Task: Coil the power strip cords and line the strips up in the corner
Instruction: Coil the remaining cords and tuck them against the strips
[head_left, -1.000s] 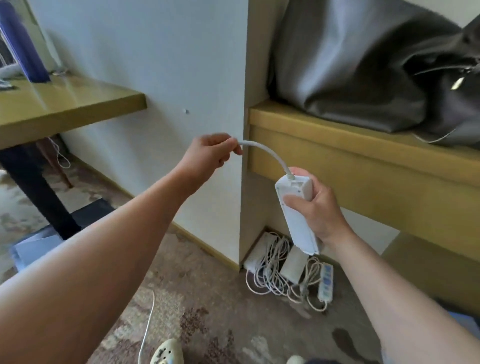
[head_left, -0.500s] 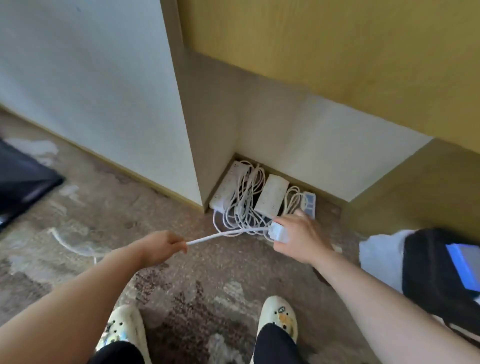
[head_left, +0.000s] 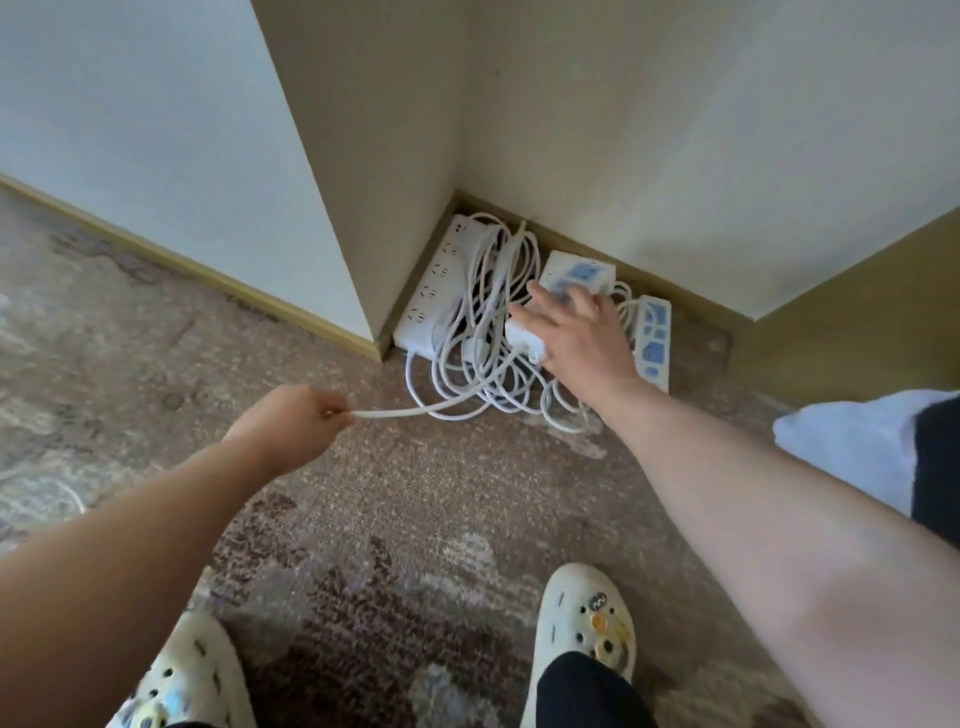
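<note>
Head camera view is pointing down at a patterned brown and beige carpet (head_left: 415, 519) where two cream walls meet in a corner (head_left: 460, 192). So the left hand (head_left: 291, 423) is clenched around a white power cord (head_left: 415, 411), pinching it between thumb and fingers, and the cord runs fairly taut from that fist over to a white rectangular power strip (head_left: 524, 332) under the right hand (head_left: 582, 338). That right hand has its fingers spread out flat over the strip, more resting on it than wrapped around it, though part of the strip is hidden so I can't tell exactly how the thumb sits. Tucked right against the wall in the corner is a long white power strip with a row of sockets (head_left: 441, 286), lying at a slant along the baseboard. Next to it sits a tangle of loose white cords (head_left: 488, 312) piled on the carpet, and further right a narrow white strip with blue socket covers (head_left: 653, 332). Behind the fingers there's another white block with blue on top (head_left: 576, 273), close to the back wall. Down at the bottom you can see cream clog shoes with little charms (head_left: 587, 618), and off to the right edge a bit of white fabric (head_left: 852, 447) beside something dark.
</note>
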